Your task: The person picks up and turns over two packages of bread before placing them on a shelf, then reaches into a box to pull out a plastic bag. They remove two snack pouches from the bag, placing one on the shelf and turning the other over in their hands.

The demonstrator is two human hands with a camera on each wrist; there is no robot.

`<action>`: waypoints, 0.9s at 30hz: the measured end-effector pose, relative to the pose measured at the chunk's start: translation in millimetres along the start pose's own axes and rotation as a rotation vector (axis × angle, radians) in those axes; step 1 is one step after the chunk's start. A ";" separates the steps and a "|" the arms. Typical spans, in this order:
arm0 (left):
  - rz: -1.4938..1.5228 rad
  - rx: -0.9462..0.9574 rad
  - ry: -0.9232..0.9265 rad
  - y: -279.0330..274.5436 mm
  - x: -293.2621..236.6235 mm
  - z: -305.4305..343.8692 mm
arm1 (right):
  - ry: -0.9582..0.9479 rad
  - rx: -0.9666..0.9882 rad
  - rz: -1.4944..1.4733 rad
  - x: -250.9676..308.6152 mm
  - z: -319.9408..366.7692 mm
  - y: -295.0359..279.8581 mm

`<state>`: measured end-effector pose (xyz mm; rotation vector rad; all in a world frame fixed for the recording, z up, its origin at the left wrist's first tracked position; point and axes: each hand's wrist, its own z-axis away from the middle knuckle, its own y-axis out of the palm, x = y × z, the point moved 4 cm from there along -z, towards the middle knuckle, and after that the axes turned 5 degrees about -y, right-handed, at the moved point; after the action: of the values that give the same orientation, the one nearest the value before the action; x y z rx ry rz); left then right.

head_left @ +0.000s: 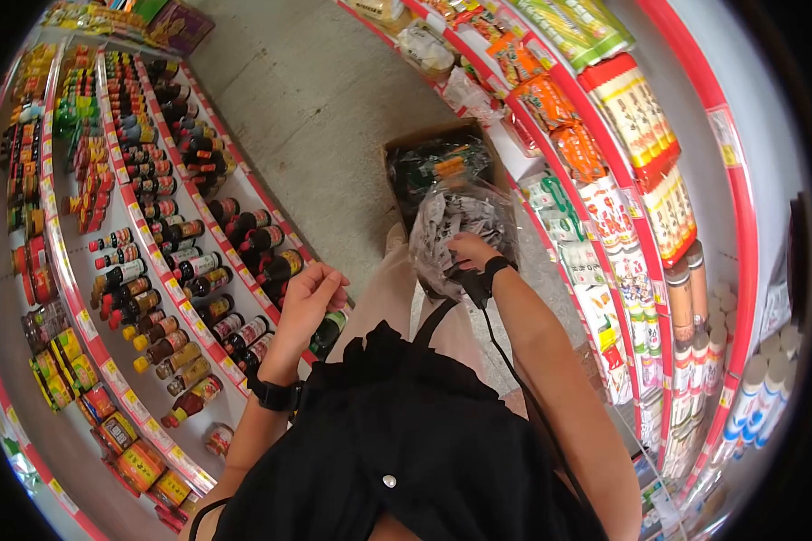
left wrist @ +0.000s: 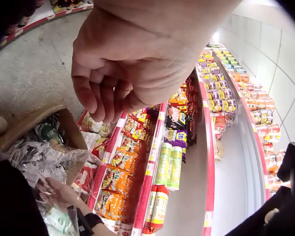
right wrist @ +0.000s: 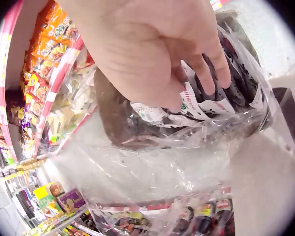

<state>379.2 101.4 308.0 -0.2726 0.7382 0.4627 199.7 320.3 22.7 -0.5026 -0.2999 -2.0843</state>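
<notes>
Right hand (head_left: 474, 251) in the mouth of the clear bag (head_left: 431, 233), fingers slightly bent, touching dark-and-white packets (right wrist: 214, 106); can't tell whether it pinches any. Left hand (head_left: 307, 293) loosely curled, empty, left of the box (left wrist: 74, 130) and apart from it. Packets are in the bag, at the box's near end (can't tell how deep the bag sits). Risk, my guess: thin film snags on fingers or wrist strap (head_left: 496, 264), and a pull tears it or spills packets. Beyond, left of box: bottles (head_left: 209, 281); right of box: orange packs (head_left: 547, 101).
</notes>
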 end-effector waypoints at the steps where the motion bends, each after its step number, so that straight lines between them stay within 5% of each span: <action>1: -0.015 -0.008 -0.005 -1.7 1.7 -0.6 | 0.029 -0.012 -0.021 0.0 1.6 1.8; 4: -0.002 0.014 0.015 -0.2 -1.7 -5.2 | 0.055 -0.048 -0.090 1.0 17.5 -1.2; 6: 0.009 0.036 0.001 1.9 -6.4 -10.8 | -0.053 0.082 -0.320 5.3 25.8 -6.4; 14: 0.076 0.181 0.154 35.1 -46.5 -24.0 | -0.429 0.058 -0.396 80.0 172.5 -44.2; 17: 0.035 0.272 0.319 56.2 -68.6 -17.5 | -0.636 0.091 -0.572 118.0 241.5 -49.9; 22: -0.519 0.446 0.751 90.0 -119.8 13.4 | -0.946 0.182 -0.662 173.0 334.7 -41.1; 27: -0.495 0.115 1.134 105.9 -159.4 33.1 | -1.209 0.236 -0.613 212.6 394.7 -28.0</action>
<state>243.0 157.1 434.8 -0.6030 1.7348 -0.2676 167.1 334.3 470.4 -1.6405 -1.5197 -1.9843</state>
